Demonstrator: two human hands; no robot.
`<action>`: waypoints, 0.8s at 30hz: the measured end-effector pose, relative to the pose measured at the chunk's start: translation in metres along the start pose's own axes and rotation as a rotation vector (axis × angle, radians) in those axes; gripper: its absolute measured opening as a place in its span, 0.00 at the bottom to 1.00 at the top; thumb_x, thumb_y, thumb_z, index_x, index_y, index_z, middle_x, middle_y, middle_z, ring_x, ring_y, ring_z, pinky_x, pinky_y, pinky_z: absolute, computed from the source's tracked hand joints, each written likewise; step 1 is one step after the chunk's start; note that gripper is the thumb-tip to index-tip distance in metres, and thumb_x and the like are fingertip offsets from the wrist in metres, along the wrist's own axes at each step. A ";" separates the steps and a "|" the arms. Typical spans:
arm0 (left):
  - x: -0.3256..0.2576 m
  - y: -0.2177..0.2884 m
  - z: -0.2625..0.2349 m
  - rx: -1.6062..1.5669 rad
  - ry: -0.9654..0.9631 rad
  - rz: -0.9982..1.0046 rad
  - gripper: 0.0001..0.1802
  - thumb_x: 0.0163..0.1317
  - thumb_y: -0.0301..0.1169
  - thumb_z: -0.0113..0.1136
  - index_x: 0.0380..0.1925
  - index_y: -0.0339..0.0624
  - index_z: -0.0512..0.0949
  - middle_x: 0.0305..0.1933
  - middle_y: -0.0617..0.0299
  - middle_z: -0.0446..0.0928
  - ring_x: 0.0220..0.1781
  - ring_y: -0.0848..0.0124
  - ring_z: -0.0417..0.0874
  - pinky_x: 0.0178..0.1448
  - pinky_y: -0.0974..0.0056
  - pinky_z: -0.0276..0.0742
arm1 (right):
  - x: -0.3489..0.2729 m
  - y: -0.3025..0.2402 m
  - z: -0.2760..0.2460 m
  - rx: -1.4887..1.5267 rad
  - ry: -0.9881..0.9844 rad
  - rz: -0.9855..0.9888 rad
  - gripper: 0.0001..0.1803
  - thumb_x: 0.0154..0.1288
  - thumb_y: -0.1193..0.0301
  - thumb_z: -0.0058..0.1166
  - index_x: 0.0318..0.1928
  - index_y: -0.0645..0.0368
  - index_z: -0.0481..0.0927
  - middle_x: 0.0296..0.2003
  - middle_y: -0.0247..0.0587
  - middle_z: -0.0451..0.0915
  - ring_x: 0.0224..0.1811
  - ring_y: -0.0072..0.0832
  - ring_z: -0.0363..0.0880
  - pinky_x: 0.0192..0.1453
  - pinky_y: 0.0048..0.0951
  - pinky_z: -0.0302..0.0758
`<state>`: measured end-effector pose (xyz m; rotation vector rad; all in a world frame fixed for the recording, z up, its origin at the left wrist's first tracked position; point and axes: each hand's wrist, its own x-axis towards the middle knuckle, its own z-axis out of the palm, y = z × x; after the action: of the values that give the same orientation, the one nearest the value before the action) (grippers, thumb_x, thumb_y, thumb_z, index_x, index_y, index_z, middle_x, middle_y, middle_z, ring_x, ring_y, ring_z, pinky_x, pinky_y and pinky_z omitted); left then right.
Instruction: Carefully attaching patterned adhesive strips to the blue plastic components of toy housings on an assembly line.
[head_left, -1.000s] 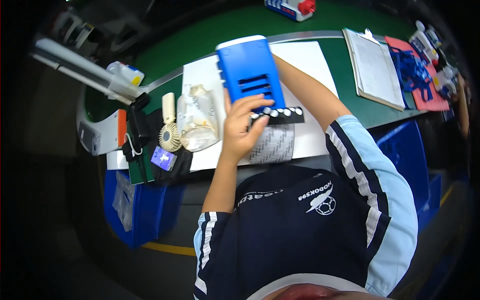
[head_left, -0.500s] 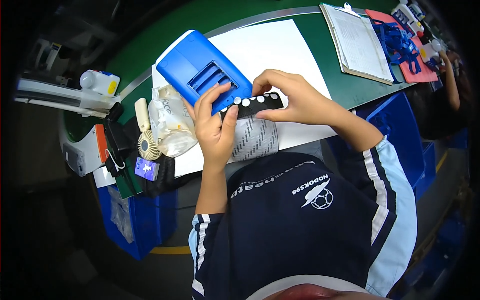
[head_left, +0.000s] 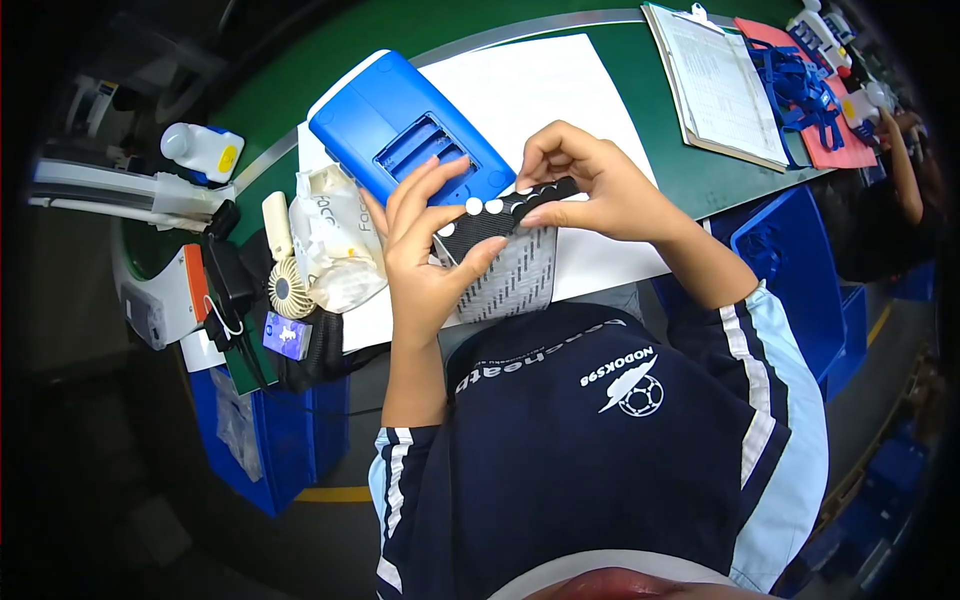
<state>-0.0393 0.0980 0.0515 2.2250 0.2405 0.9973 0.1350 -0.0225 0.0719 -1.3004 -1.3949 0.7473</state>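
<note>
A black strip with round white dots is bent over along the top of a grey-white sheet with dark printed lines, which hangs toward my lap. My left hand grips the strip's left end, thumb in front, its longer fingers reaching over the blue device. At the strip's other end, my right hand pinches the bent black part between thumb and fingers. Right behind both hands lies a blue device casing with a white edge, its open battery compartment facing up. My fingers partly cover its near end.
White paper lies under the device on the green table. To the left are a crumpled plastic bag, a small fan and a purple box. A clipboard and blue straps lie right; blue bins stand below.
The strip's right part has bent further, turning its dots away from view. My right hand has shifted slightly right and up, and my left thumb has moved right along the strip.
</note>
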 end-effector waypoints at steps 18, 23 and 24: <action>-0.006 -0.007 -0.001 0.163 0.075 0.035 0.10 0.44 0.35 0.67 0.18 0.41 0.77 0.55 0.58 0.71 0.68 0.54 0.56 0.67 0.37 0.29 | -0.012 0.016 0.002 -0.308 0.234 -0.081 0.08 0.53 0.77 0.60 0.35 0.66 0.78 0.34 0.43 0.81 0.37 0.29 0.81 0.43 0.25 0.75; 0.000 -0.003 0.001 0.110 0.054 0.037 0.12 0.44 0.33 0.67 0.16 0.38 0.74 0.55 0.54 0.72 0.68 0.50 0.55 0.67 0.38 0.29 | -0.013 0.003 0.004 -0.306 0.274 -0.005 0.05 0.54 0.80 0.58 0.32 0.67 0.76 0.35 0.46 0.81 0.37 0.30 0.81 0.42 0.25 0.77; -0.003 -0.002 0.002 0.103 0.078 0.060 0.12 0.45 0.33 0.67 0.16 0.38 0.74 0.54 0.53 0.72 0.67 0.50 0.56 0.67 0.38 0.31 | -0.015 0.007 0.007 -0.244 0.298 0.026 0.05 0.54 0.80 0.57 0.31 0.67 0.76 0.35 0.47 0.81 0.37 0.30 0.81 0.41 0.25 0.78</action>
<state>-0.0395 0.0968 0.0474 2.3000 0.2662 1.1288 0.1286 -0.0337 0.0593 -1.5515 -1.2545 0.3861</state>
